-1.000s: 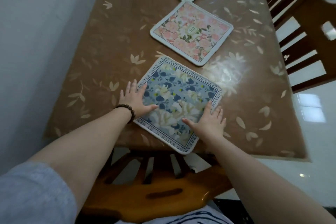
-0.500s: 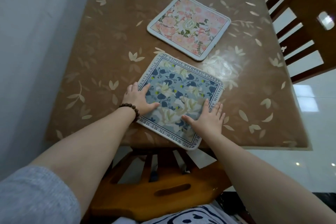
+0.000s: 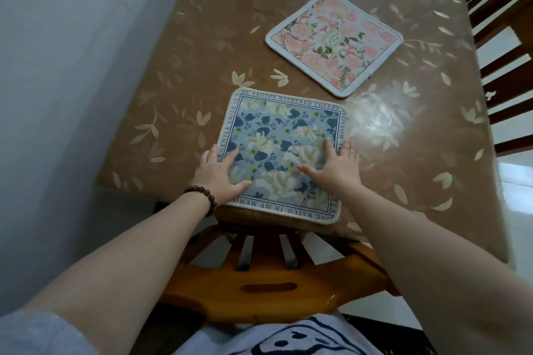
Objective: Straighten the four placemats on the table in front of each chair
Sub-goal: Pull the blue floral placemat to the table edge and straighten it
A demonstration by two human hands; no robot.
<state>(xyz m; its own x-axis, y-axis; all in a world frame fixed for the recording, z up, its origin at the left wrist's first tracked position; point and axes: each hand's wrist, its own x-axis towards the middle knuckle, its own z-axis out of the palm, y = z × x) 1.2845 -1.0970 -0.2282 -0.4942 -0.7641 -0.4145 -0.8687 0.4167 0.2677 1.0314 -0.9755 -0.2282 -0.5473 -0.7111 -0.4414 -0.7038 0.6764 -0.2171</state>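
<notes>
The blue flower placemat (image 3: 281,155) was crooked a moment ago; now it has turned and sits nearly square to the near edge of the desk (image 3: 178,72), above the chair (image 3: 268,287), so this one looks almost done. Its sides look about even, with no clear long way. Left hand (image 3: 220,174) and right hand (image 3: 336,166) press flat on it, fingers spread. The pink placemat (image 3: 334,43) behind sits crooked.

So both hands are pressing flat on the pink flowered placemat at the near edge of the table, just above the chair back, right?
Not quite. The head view shows the left hand and the right hand pressing flat on the blue flowered placemat, not the pink one. The pink flowered placemat lies farther up the table, untouched and turned at an angle. The rest is right: near edge, just above the chair back.
</notes>
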